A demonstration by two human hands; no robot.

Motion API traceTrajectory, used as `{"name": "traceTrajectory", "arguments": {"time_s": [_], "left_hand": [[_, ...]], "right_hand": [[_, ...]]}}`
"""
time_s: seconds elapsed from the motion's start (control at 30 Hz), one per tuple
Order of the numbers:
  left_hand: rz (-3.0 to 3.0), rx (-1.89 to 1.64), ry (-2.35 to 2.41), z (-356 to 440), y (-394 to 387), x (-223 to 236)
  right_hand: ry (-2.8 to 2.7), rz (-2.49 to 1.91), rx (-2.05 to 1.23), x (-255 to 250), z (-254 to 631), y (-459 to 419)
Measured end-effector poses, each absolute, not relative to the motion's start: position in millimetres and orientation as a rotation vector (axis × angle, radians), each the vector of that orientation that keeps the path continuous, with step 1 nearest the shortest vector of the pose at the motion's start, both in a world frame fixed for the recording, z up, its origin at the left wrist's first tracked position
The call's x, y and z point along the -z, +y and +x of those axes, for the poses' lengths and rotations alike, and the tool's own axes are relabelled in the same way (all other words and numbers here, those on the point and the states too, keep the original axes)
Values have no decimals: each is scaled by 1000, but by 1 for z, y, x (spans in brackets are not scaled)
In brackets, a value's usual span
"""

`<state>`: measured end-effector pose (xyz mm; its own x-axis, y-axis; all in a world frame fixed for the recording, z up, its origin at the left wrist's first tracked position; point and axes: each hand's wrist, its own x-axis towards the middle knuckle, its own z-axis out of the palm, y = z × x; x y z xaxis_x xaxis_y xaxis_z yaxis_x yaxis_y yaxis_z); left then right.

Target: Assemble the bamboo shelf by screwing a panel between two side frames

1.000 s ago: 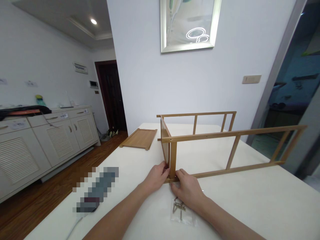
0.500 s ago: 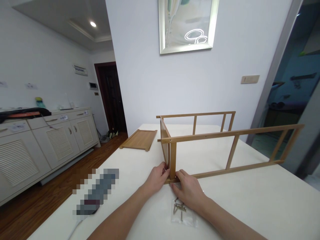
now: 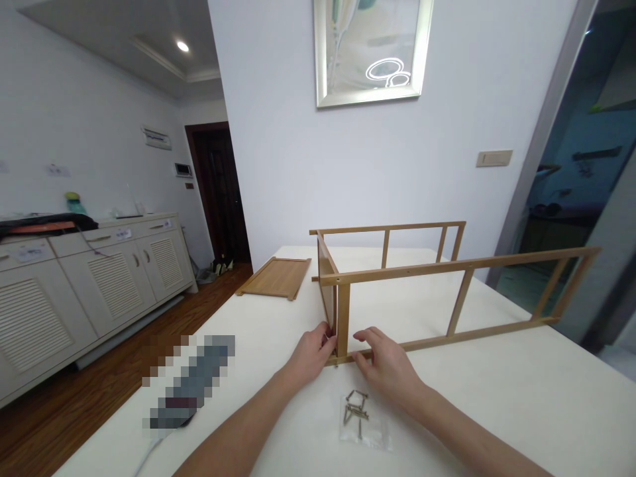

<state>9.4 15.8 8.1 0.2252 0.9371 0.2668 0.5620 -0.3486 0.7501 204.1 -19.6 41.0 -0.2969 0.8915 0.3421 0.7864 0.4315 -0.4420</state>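
Note:
A wooden shelf frame (image 3: 461, 301) lies on its side on the white table, with a wooden shelf board (image 3: 326, 281) standing upright between its two ladder-like sides. My left hand (image 3: 311, 351) is closed at the board's lower near corner, fingertips partly hidden behind the frame. Close by on the right, my right hand (image 3: 390, 363) hovers beside the lower rail, thumb and fingers apart with nothing between them. A screw (image 3: 336, 365) seems to stick out of the rail's near face below the corner. Several screws (image 3: 358, 413) lie on a clear plastic bag (image 3: 378, 437) in front.
A second wooden board (image 3: 275, 278) lies flat at the table's back left. At the left edge sits a pixelated dark object (image 3: 193, 381) with a white cable. The white table (image 3: 278, 430) reaches the wall, and a white cabinet (image 3: 94, 285) stands beyond on the left.
My right hand has drawn back to the right from the frame corner and its fingers have opened. More of the screws now shows. My left hand stays at the corner.

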Motion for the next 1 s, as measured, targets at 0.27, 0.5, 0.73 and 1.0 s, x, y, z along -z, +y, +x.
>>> {"name": "traceTrajectory", "arguments": {"time_s": [0.27, 0.5, 0.73, 1.0], "left_hand": [[2037, -961, 1363, 9, 13, -10], [2033, -953, 1353, 9, 13, -9], [2023, -960, 1328, 8, 13, -10], [2032, -959, 1339, 8, 16, -8]], "right_hand": [[-2216, -1532, -316, -72, 263, -20], [-2166, -1189, -204, -26, 255, -59], [-2299, -1005, -237, -28, 232, -72], [-2438, -947, -271, -30, 231, -70]]}}
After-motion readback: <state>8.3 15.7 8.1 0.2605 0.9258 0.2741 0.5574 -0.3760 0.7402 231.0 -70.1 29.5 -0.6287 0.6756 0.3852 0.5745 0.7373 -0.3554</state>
